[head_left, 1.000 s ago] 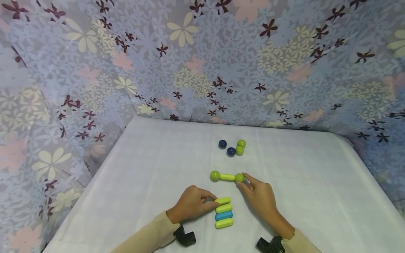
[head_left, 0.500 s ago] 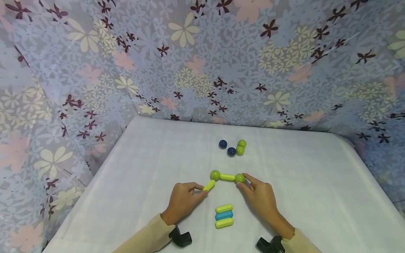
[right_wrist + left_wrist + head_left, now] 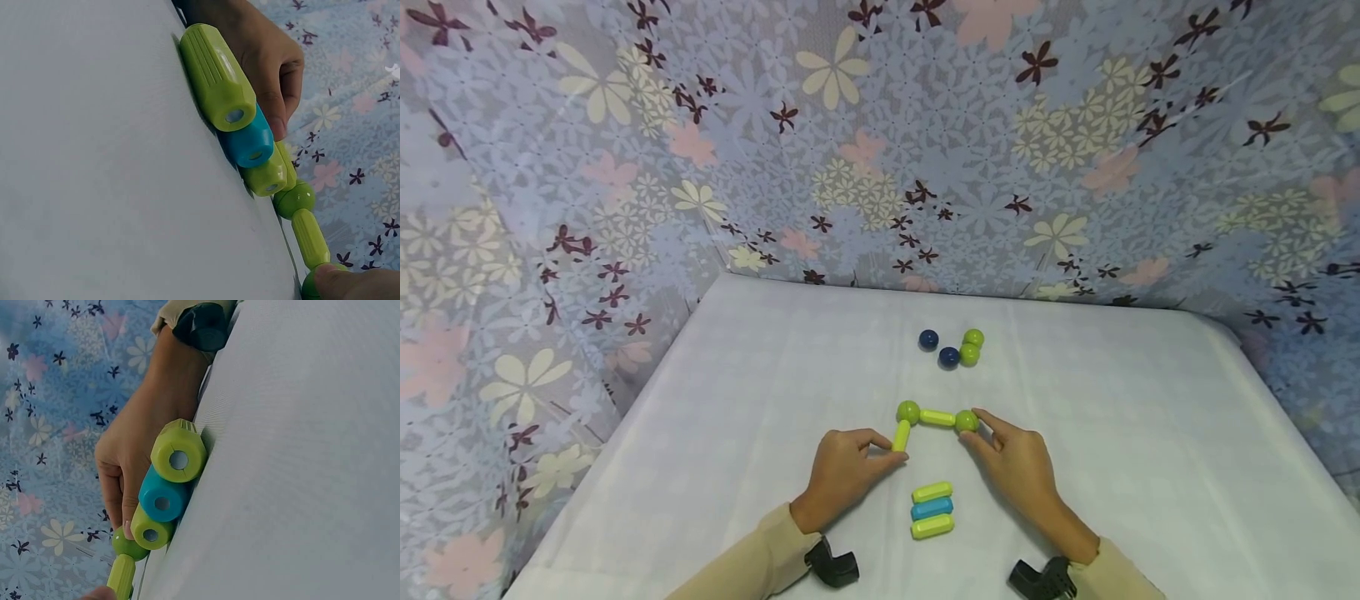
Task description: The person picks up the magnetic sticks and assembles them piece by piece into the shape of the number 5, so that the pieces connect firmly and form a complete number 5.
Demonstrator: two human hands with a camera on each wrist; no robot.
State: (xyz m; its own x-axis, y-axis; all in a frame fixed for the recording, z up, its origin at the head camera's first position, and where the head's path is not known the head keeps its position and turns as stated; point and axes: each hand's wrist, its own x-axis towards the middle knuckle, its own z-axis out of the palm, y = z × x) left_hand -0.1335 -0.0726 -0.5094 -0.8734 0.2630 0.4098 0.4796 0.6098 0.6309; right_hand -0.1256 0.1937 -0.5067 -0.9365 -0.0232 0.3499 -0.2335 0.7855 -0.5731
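Note:
My left hand (image 3: 842,471) pinches a yellow-green building stick (image 3: 901,435) by its lower end, between thumb and fingers. The stick's top end meets a green ball (image 3: 907,412). From that ball a second yellow-green stick (image 3: 937,417) runs right to another green ball (image 3: 966,422), which my right hand (image 3: 1018,467) holds between thumb and fingers. Nearer to me, a yellow-green stick (image 3: 932,492), a blue stick (image 3: 932,507) and one more yellow-green stick (image 3: 932,527) lie side by side. Grey metallic discs show in their ends, as on the blue stick (image 3: 162,503) in the left wrist view.
Farther back on the white-covered table (image 3: 790,358) lie two dark blue balls (image 3: 949,357) and two green balls (image 3: 970,354). A flowered cloth (image 3: 880,150) hangs behind the table and along its left side. Each wrist carries a black camera mount (image 3: 833,567).
My left hand took the top stick from the row and carried it up and left to the left green ball. There the stick has swung steeper. My right hand has stayed on its ball.

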